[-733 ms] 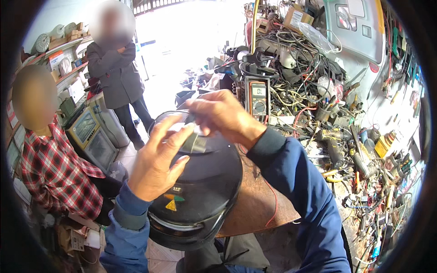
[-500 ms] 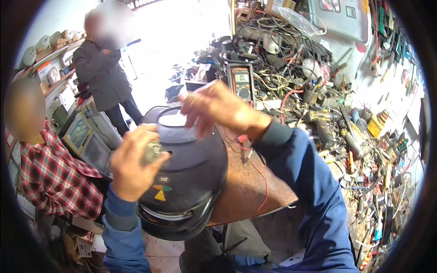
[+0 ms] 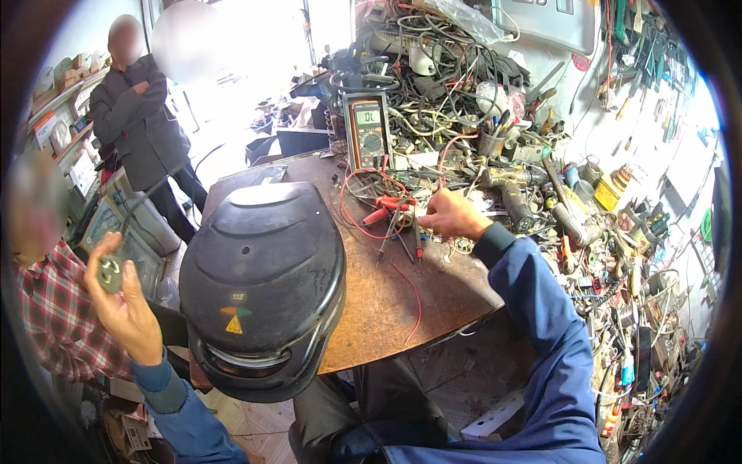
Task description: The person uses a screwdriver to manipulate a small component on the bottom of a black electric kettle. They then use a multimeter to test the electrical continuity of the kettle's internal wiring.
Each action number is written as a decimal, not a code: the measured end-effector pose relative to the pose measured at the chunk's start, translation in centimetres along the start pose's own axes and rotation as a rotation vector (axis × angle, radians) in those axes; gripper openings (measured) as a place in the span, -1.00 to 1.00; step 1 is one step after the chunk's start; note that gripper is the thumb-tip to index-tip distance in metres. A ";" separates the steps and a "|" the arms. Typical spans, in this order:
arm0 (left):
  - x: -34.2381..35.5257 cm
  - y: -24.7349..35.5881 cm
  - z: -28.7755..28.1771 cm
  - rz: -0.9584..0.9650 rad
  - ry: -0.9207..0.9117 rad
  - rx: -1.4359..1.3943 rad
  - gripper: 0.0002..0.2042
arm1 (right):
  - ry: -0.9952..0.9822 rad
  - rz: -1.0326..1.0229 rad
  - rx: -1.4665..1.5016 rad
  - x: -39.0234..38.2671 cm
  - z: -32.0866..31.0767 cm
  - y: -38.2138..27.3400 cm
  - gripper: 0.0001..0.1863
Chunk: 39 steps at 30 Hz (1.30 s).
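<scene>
My left hand (image 3: 127, 305) is raised left of the table, its fingers closed on a small grey-green piece (image 3: 110, 274) with pale metal bits on its face. The piece's exact kind does not show. My right hand (image 3: 454, 216) is at the table's right side, thumb and fingers pinched by the test probes (image 3: 418, 243) and small tools; what it grips, if anything, is hidden. Between my hands a rounded black electric appliance (image 3: 267, 267), with a front handle and a warning sticker, sits with its lid down. Behind the probes stands an orange-edged multimeter (image 3: 366, 131) with a lit display.
The wooden table (image 3: 371, 332) carries red test leads (image 3: 417, 298). A heap of cables (image 3: 433, 69) and tools fills the right and back, with a heat-gun-like tool (image 3: 514, 197) among them. Two people are at the left: one in a dark coat (image 3: 139, 116), another in a checked shirt (image 3: 58, 301).
My left hand has moved left, away from the appliance, with the grey-green piece. My right hand has gone from above the lid to the probes on the right. The view has shifted right.
</scene>
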<state>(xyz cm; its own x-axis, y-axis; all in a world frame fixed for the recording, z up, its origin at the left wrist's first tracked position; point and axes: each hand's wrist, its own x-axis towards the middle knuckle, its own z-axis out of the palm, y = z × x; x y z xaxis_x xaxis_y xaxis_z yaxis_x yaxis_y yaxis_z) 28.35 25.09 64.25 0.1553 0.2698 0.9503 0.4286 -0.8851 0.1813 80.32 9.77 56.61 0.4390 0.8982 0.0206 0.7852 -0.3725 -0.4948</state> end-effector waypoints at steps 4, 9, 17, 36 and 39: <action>-1.2 2.1 -0.1 -0.071 -0.060 0.014 -0.62 | 0.066 0.055 0.242 1.0 3.1 -1.2 -0.43; -2.6 2.7 0.3 -0.070 -0.139 -0.004 -0.60 | 0.166 0.013 0.168 1.0 6.0 -3.7 -0.48; -5.0 1.1 0.1 -0.196 -0.142 -0.163 -0.61 | 0.562 0.005 1.001 4.1 2.0 -0.5 -0.83; -5.8 1.6 0.0 -0.240 -0.130 -0.346 -0.57 | 0.274 0.106 -0.097 2.0 2.7 1.9 -0.48; -5.2 2.6 0.1 -0.263 -0.148 -0.313 -0.60 | 0.235 0.077 -0.141 0.7 5.4 1.8 -0.38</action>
<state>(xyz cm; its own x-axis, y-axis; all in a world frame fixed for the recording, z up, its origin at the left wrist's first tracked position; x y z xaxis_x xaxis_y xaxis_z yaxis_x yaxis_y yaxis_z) 28.77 21.40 59.79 0.2126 0.5332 0.8189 0.1833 -0.8449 0.5025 79.69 10.98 51.04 0.5761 0.7933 0.1969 0.7913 -0.4811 -0.3773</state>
